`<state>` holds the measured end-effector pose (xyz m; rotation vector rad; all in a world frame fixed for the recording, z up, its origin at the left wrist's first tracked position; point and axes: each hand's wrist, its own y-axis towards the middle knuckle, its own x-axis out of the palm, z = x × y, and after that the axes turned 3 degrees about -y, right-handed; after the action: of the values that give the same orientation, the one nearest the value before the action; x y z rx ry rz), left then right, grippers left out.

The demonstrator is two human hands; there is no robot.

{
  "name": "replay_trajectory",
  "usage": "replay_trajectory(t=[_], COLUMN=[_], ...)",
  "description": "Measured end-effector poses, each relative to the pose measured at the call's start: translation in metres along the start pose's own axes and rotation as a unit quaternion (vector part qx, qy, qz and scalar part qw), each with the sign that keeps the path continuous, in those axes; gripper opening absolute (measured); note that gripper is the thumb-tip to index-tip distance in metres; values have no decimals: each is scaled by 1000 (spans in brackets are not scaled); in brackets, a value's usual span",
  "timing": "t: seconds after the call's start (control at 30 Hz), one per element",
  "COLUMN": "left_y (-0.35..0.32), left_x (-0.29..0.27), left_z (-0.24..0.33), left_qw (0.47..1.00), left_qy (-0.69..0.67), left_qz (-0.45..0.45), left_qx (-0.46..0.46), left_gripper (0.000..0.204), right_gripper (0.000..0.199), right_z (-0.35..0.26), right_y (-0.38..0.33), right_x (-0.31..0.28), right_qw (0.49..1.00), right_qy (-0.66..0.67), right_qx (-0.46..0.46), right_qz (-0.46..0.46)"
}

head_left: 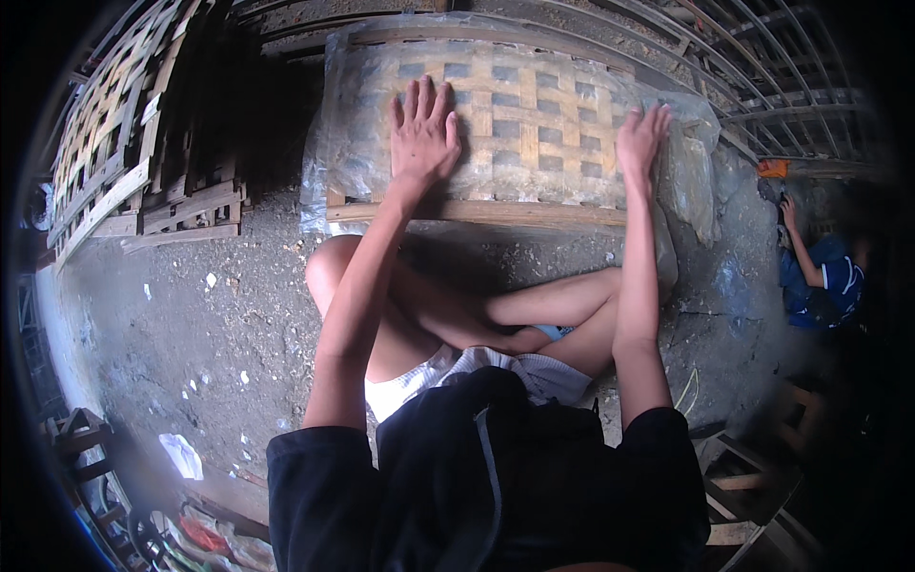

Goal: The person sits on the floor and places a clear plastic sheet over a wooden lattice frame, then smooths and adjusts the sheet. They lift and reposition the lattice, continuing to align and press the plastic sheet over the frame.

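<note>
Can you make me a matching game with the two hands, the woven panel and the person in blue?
Things:
1. left hand
2. right hand
3. woven panel
4. person in blue

Places:
A. far right, in the shade
B. under clear plastic sheet, on the ground
C. flat on the panel's middle
D. on the panel's right end

Pairs: 1-C, 2-D, 3-B, 4-A

A clear plastic wrapping (pixel 681 167) covers the woven bamboo panel (pixel 534 119) that lies on the ground ahead of the seated person. It is see-through, greyish and crinkled, stretched flat over the weave and bunched into loose folds at the panel's right end, where it hangs down past the wooden edge. At the left end it spills a little over the corner onto the dirt. Both hands rest flat on it. No labels, signs or screens show.
</note>
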<state>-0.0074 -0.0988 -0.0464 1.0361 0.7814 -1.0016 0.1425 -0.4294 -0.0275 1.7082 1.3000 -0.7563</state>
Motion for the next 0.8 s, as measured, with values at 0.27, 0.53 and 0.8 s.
replay_trajectory(t=[0.27, 0.53, 0.8], left_y=[3, 5, 3], left_x=[2, 16, 25], left_z=[-1, -4, -12], left_qw=[999, 999, 995], left_qy=[6, 4, 35], left_qz=[21, 41, 51], left_qx=[33, 35, 83], left_gripper=[61, 61, 61], right_gripper=[73, 67, 77], right_z=[30, 76, -89], right_y=[-56, -31, -123], right_x=[6, -27, 41], right_qw=[983, 999, 963], right_qy=[-137, -18, -38], right_qx=[-71, -15, -234], right_qz=[-102, 33, -125])
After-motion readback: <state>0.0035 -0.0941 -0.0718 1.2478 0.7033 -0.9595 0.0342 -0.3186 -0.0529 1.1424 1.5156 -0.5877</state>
